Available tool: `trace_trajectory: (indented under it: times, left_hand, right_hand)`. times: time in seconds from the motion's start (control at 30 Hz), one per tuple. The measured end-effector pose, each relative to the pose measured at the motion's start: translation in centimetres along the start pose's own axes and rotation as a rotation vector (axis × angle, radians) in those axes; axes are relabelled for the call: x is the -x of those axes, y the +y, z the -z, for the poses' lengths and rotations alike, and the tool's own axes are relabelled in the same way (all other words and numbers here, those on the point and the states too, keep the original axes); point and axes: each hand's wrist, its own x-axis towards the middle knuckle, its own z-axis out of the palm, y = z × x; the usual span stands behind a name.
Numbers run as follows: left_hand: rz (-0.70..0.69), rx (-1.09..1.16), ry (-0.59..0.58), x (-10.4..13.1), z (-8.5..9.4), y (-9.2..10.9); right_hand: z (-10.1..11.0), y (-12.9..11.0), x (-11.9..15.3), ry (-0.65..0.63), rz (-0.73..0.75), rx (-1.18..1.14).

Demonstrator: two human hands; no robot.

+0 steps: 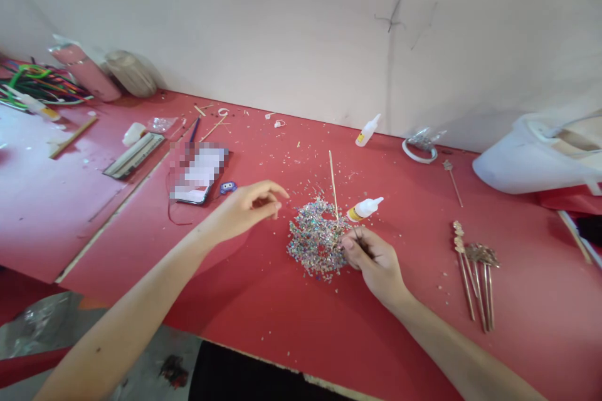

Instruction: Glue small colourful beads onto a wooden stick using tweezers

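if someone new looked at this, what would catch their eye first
Probably the heap of glittery flakes, sparkling on the red tabletop near the middle of the view. The right hand is at its right edge, beside the lower end of a thin golden stick, while the left hand hovers to its left. Next might come the big white tub at far right.

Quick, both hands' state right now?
Left hand: open, loosely curled, nothing visibly held.
Right hand: closed, apparently pinching the near end of the gold stick.
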Motion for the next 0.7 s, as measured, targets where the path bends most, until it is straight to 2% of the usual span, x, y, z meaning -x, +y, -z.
trace_trajectory:
  times: [0.23, 0.3, 0.37, 0.43, 0.57, 0.7]
  left_hand:
    - [-0.093, 0.051, -0.283, -1.1, -5.2, 3.1]
    - [-0.101, 0.091, -0.252, -1.3, -6.3, 3.1]
    - [-0.026, 0.212, -0.241, -1.4, -7.1, 2.6]
    - [-0.009, 0.252, -0.208, -1.4, -7.5, 1.9]
    - [0.020, 0.364, -0.191, -1.3, -7.4, 0.9]
    - [0.059, 0.481, -0.126, -1.4, -6.6, 0.5]
  right_hand:
    - [-0.1, -0.3, 0.0, -0.020, 0.010, 0.106]
    - [-0.2, -0.4, -0.1, -0.016, 0.033, 0.168]
    - [-0.3, -0.6, -0.2, -0.019, 0.054, 0.230]
    - [-0.4, -0.7, -0.2, -0.046, 0.066, 0.286]
    - [-0.5, -0.9, -0.1, -0.082, 0.083, 0.340]
    - [-0.3, -1.0, 0.4, 0.001, 0.132, 0.323]
